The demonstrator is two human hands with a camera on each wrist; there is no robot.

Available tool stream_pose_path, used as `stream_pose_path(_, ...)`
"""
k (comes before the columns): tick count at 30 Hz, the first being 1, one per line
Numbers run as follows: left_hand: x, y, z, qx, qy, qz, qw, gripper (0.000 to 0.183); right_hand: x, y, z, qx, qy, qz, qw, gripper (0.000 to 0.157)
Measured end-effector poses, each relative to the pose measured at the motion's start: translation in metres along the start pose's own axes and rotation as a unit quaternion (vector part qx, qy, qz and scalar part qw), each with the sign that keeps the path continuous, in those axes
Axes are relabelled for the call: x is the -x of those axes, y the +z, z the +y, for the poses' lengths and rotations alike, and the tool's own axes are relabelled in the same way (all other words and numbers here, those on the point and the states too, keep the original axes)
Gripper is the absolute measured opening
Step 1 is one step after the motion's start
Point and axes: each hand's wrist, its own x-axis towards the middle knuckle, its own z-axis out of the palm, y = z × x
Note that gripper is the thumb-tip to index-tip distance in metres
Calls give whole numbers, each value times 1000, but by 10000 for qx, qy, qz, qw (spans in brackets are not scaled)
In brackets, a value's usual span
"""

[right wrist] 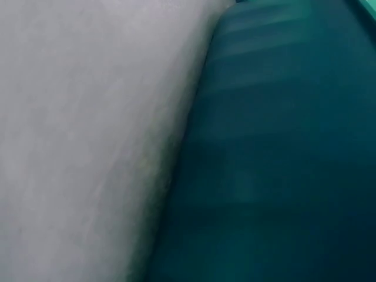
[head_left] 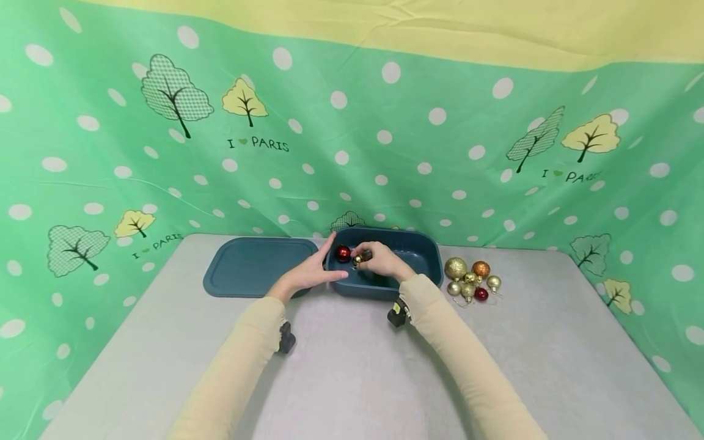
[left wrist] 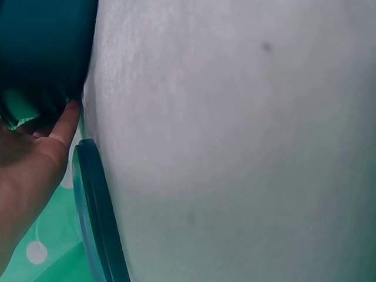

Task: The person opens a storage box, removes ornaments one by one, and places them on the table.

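Note:
A dark blue rectangular box point(head_left: 368, 293) stands at the back of the table in the head view. My left hand point(head_left: 311, 272) rests against its left end, thumb and fingers spread and fairly straight. In the left wrist view, that hand point(left wrist: 38, 161) touches the box's wall point(left wrist: 47, 47). Inside the box, at its left part, my right hand point(head_left: 381, 260) pinches a small shiny gold Christmas ball point(head_left: 358, 260). Just left of it lies a shiny red Christmas ball point(head_left: 343, 253). The right wrist view shows only the box's outer side point(right wrist: 252, 147) and tabletop; the hand is hidden there.
The matching blue lid point(head_left: 242, 267) lies flat on the table left of the box. Right of the box sits a cluster of Christmas balls: several gold ones point(head_left: 455, 268), an orange one point(head_left: 481, 269) and a small red one point(head_left: 481, 294). A green patterned cloth point(head_left: 308, 183) hangs behind.

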Motion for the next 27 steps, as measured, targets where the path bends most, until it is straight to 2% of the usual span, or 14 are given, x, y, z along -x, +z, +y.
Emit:
stream_pose_path(6, 3, 0, 6, -39, -91, -76, 9999, 100, 4, 0, -2, -422, -187, 161, 9988, 28)
stream_pose_path(12, 21, -5, 38, 49, -136, -185, 9997, 98, 12, 0, -5, -888, -397, 228, 9950, 29)
stream_pose_path(15, 24, -5, 43, 38, -147, -170, 9997, 98, 17, -2, -6, -1105, -445, 237, 9926, 29)
stream_pose_path(18, 23, -5, 40, 76, -168, -191, 9996, 99, 24, -4, -9, -1254, -476, 260, 9906, 30)
stream_pose_path(25, 3, 1, 7, 190, -159, -54, 9997, 101, 37, -16, -12, -1456, -548, 327, 9873, 32)
stream_pose_path(27, 2, 1, 3, 150, -148, 13, 9998, 100, 39, -19, -12, -1551, -562, 368, 9856, 32)
